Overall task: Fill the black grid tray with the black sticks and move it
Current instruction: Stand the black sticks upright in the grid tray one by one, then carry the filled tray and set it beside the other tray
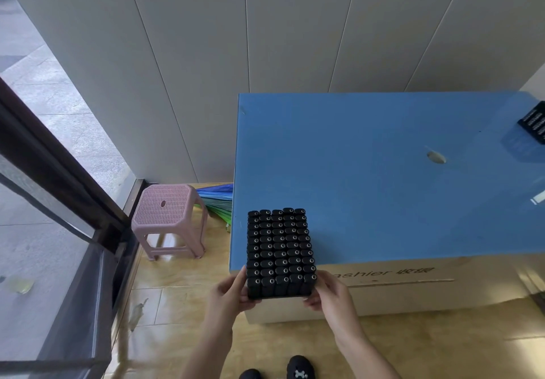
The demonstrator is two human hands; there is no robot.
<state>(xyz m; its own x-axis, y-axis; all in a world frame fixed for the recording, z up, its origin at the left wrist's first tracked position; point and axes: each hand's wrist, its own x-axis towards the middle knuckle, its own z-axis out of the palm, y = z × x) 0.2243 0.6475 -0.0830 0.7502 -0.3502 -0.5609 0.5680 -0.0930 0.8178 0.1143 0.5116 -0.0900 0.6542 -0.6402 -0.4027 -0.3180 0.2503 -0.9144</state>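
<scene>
Tray status: the black grid tray (280, 253) appears fully loaded, every visible cell showing the capped end of one of the black sticks (277, 232). It sits at the near left corner of the blue table (383, 172), its near end overhanging the table edge. The left hand (233, 291) is closed on the tray's near left corner, and the right hand (327, 293) is closed on the near right corner, thumbs up along the sides. Assessed step: moving the filled tray. Recommended practice: keep the tray level, both grips equal, since the sticks stand loose and a tilt could spill them. A second black tray (535, 122) lies at the table's far right edge, well apart.
</scene>
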